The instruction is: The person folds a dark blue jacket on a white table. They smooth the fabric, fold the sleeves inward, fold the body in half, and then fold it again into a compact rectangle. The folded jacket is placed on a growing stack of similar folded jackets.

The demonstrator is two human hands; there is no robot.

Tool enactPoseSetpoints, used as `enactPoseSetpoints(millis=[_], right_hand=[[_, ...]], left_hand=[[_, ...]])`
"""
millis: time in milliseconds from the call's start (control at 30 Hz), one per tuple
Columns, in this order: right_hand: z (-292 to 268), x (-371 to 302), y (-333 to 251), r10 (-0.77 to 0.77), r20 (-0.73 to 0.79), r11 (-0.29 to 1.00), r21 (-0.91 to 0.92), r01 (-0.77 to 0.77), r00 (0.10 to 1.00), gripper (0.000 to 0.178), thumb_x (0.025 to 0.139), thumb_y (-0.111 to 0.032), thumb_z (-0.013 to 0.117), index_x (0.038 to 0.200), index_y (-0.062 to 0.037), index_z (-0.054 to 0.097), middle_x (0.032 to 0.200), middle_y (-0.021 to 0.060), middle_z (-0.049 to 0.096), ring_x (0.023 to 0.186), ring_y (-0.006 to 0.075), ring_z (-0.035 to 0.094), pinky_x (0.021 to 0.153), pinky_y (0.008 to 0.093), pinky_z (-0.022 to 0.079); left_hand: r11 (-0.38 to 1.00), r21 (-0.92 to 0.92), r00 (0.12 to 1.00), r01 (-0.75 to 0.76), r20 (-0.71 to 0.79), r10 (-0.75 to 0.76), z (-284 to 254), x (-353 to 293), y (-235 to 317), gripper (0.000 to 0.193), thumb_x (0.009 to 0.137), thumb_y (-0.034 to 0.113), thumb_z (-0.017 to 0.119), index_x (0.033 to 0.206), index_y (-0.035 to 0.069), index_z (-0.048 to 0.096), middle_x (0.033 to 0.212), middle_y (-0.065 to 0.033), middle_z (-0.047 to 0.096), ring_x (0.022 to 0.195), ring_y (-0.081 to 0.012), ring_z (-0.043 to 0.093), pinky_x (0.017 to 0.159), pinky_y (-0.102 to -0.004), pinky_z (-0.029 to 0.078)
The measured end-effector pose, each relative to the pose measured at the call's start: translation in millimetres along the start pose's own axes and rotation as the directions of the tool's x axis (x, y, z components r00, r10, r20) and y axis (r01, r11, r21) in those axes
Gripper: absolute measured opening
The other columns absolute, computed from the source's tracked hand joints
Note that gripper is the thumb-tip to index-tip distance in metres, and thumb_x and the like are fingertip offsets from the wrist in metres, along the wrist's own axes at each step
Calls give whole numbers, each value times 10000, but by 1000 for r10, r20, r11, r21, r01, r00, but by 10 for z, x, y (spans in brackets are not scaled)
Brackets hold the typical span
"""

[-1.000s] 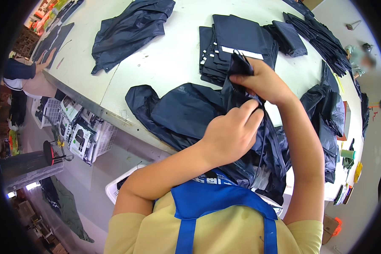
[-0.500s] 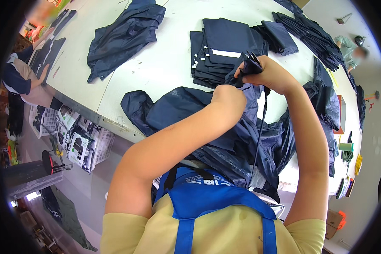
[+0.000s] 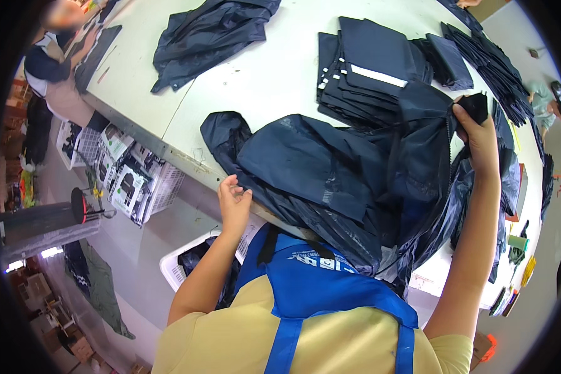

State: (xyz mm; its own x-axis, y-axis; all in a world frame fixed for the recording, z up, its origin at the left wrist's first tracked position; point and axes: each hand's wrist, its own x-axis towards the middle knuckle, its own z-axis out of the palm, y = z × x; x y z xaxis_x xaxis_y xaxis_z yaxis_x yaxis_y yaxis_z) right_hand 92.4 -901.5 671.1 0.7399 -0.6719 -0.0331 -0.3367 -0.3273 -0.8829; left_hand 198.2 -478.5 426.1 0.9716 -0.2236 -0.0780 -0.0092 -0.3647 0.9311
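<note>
A dark navy jacket [image 3: 299, 159] with a zipper along one edge lies spread over the near side of the white table [image 3: 255, 81], partly hanging off the front. My right hand [image 3: 477, 128] grips the jacket's upper corner at the zipper's end, lifting that side off the table. At the table's front edge, my left hand [image 3: 233, 198] is off the cloth, its fingers loosely curled and apart, with nothing in them. A stack of folded dark garments [image 3: 374, 68] with white labels stands just beyond the jacket.
Another crumpled dark garment [image 3: 212, 40] lies at the back left. More dark garments [image 3: 489, 68] are piled at the far right. White baskets [image 3: 168, 196] with packaged goods stand on the floor at left, where a co-worker [image 3: 53, 68] sits by the table.
My left hand has let go of the cloth and moved down left to the table edge. My right hand has carried the jacket's corner to the right, opening out the zippered front.
</note>
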Motion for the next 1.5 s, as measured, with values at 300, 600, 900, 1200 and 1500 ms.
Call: enactPoseSetpoints(millis=[300,600,900,1200,1500], right_hand=[[1656,-750,-12,-124,871,890,-114,441,476,251,784,-102,688,1021,-30,646,961,166,664,888,354,643,782,393,507],[1760,-501,1170,-71,627,820,-407,403,776,420,871,-154,635,1255,-16,533,1279,194,573,1001,356,632,846,376,499],[1613,-490,1225,336,513,930,-314,-192,790,452,897,-205,636,1311,-70,513,709,110,594,497,165,516,534,314,443],[1643,-516,1381,308,478,944,-258,-204,823,413,894,-188,643,1283,-90,546,669,78,566,482,140,500,493,303,429],[1647,-599,1303,262,510,965,-164,-207,819,381,889,-186,656,1250,-95,579,708,61,597,508,125,514,517,282,440]], left_hand=[[773,-273,819,572,237,-522,379,417,364,377,862,193,683,1045,-14,427,889,-132,590,646,-180,612,433,-252,461],[989,-134,890,58,456,10,534,790,561,416,858,94,620,1262,30,546,1270,-132,542,1115,-222,560,936,-323,448],[971,231,897,-67,439,-42,1193,669,244,375,779,114,695,1103,-39,587,1000,-201,664,829,-295,669,711,-351,535],[977,167,878,133,437,-194,1432,731,310,312,741,55,693,1029,-26,604,778,-157,652,684,-281,656,638,-369,524],[989,60,795,132,590,-142,1375,753,351,125,824,56,672,919,0,614,745,-45,582,580,-120,583,461,-258,470]])
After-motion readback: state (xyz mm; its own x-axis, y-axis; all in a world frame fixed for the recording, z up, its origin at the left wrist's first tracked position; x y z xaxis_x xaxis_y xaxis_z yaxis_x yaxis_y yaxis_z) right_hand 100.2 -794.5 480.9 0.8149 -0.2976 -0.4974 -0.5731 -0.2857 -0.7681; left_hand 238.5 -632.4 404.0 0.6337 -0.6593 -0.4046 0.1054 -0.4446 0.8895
